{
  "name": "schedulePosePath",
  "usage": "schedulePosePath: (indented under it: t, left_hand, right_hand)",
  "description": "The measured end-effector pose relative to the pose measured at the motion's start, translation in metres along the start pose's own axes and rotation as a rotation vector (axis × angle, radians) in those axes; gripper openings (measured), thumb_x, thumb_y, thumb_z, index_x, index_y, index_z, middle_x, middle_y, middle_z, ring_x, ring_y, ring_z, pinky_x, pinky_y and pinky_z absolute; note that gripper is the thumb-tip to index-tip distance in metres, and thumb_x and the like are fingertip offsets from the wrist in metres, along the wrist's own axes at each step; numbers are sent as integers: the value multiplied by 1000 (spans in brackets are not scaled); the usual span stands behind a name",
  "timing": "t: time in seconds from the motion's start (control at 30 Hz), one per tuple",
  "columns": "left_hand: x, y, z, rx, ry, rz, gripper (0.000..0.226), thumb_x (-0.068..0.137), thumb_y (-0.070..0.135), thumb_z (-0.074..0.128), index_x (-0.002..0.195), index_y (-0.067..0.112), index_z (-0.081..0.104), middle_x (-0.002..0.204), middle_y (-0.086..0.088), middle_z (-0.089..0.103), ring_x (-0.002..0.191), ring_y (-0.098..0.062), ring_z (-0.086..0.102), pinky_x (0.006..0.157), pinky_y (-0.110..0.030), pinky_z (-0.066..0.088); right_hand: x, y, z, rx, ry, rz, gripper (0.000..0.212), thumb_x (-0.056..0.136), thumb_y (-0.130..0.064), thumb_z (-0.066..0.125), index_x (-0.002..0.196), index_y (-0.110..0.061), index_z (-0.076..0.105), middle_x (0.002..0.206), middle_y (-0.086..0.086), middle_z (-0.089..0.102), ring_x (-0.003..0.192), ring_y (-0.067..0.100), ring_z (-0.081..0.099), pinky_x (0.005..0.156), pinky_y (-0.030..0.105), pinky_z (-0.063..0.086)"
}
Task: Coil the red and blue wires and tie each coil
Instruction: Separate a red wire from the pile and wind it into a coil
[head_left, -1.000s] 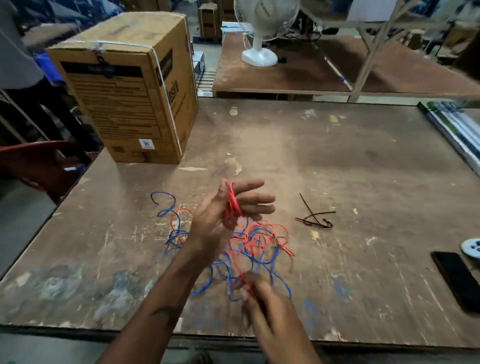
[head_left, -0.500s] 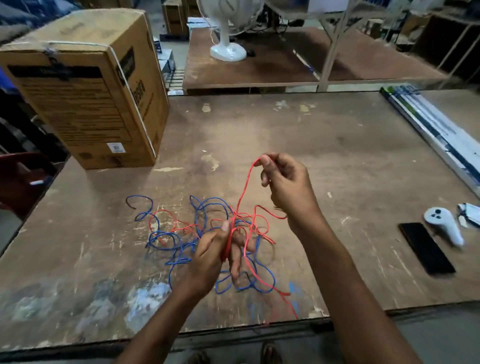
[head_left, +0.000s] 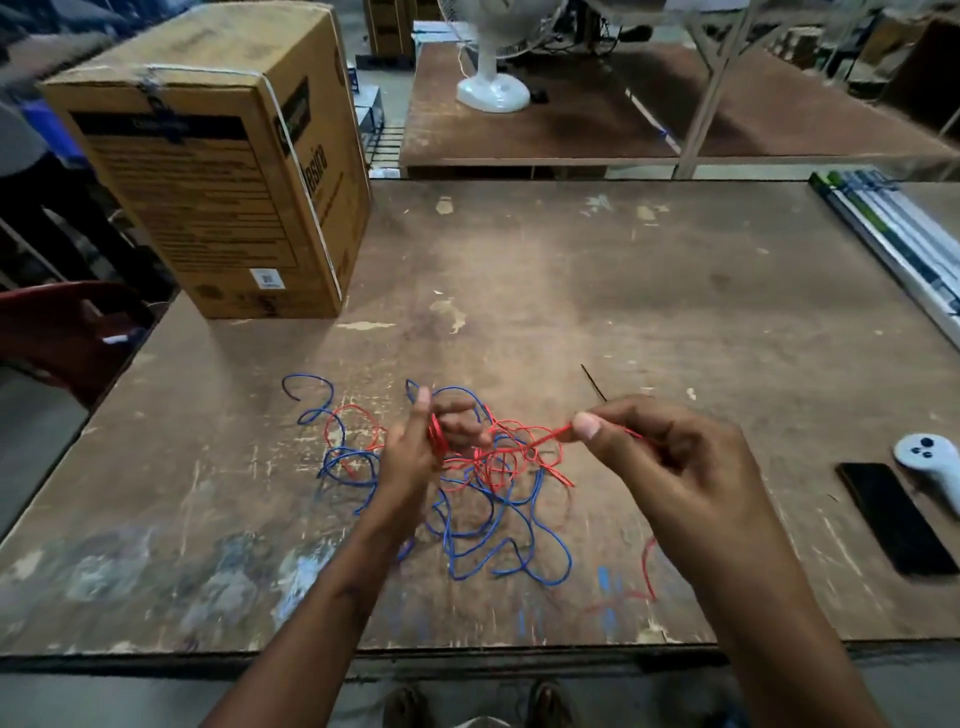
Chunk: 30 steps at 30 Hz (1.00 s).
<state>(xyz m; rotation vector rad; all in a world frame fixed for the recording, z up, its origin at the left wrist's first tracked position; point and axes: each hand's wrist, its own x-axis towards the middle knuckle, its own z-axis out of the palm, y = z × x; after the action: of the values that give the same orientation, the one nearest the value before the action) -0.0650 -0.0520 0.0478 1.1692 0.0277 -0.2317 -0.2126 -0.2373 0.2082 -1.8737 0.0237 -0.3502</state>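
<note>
In the head view, the right hand has dropped from its raised pull half a second ago to a level just right of the left hand, drawing a strand of the red wire sideways instead of upward. The right grip pinches that strand between thumb and forefinger; the left grip holds the small red coil wound around its fingers. The wire looks light, thin and springy, likely to kink and snag rather than lie limp, so the best hold is probably a pinch close to the coil, feeding short lengths. The loose red loops lie on the tabletop between and just below the two hands, tangled over the blue wire, which sprawls untouched to the left and near side.
</note>
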Motion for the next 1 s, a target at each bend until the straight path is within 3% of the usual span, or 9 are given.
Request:
schedulePosePath:
  t: [0.1, 0.17, 0.27, 0.37, 0.53, 0.7, 0.83, 0.93, 1.0]
  left_hand:
    - [26, 1, -13, -445, 17, -155, 56, 114, 35, 36, 102, 3, 81, 78, -1, 80, 72, -13, 79, 59, -19, 57]
    - [35, 2, -16, -541, 13, -182, 53, 111, 35, 41, 99, 6, 84, 88, -1, 83, 81, -10, 80, 58, -16, 56]
    - [40, 5, -15, -568, -59, -237, 45, 103, 35, 48, 100, 10, 85, 95, 0, 83, 77, -8, 79, 50, -13, 54]
    - [45, 4, -16, -555, -86, -282, 54, 111, 37, 37, 99, 15, 86, 93, 1, 83, 66, -7, 75, 40, -11, 47]
    - [43, -19, -7, -298, -81, -231, 65, 115, 35, 32, 92, 7, 86, 94, -9, 83, 80, -15, 81, 57, -20, 60]
    - [52, -29, -36, -667, -135, -412, 36, 96, 35, 61, 106, 5, 80, 82, 0, 81, 56, -5, 70, 37, -13, 46]
    - [68, -30, -44, -709, -140, -413, 26, 87, 19, 79, 105, 0, 80, 95, -7, 82, 63, -6, 76, 38, -12, 46]
    - [81, -25, -50, -884, -220, -495, 54, 67, -8, 93, 115, -13, 68, 95, -20, 80, 63, -15, 79, 34, -15, 45]
    - [88, -20, -48, -835, -179, -522, 46, 75, -7, 87, 115, -17, 67, 88, -18, 79, 57, -13, 76, 32, -15, 43]
  right_hand:
    - [-11, 13, -10, 200, 6, 127, 16, 94, -17, 74, 79, -14, 77, 54, -6, 56, 51, 7, 47, 54, 15, 38]
    - [-13, 22, -13, 306, -73, 177, 16, 93, -16, 70, 77, -13, 71, 57, -4, 46, 53, 11, 39, 51, 20, 34]
    - [-19, 28, -10, 399, -240, 165, 16, 90, -29, 66, 79, -18, 67, 70, 4, 53, 66, 18, 47, 62, 24, 43]
    - [-25, 25, -2, 425, -304, 180, 19, 93, -34, 66, 85, -18, 62, 75, 1, 48, 68, 14, 41, 59, 30, 38]
    - [-23, 15, 17, 407, -243, 120, 15, 98, -23, 62, 84, -19, 59, 66, -13, 42, 59, 2, 32, 57, 13, 32]
    - [-14, 4, 17, 481, -97, 153, 22, 90, -20, 79, 83, -9, 61, 54, -21, 47, 50, -1, 30, 48, 7, 28]
    - [-17, 7, 29, 524, -78, 176, 14, 81, -14, 76, 79, -10, 63, 62, -15, 57, 53, -3, 32, 49, 6, 28]
    - [-18, 8, 36, 538, -65, 183, 13, 81, -10, 78, 80, -8, 65, 66, -11, 60, 55, -2, 32, 50, 6, 29]
    - [-17, 9, 38, 546, -52, 202, 13, 80, -11, 80, 79, -9, 67, 67, -7, 61, 55, -2, 35, 51, 6, 31]
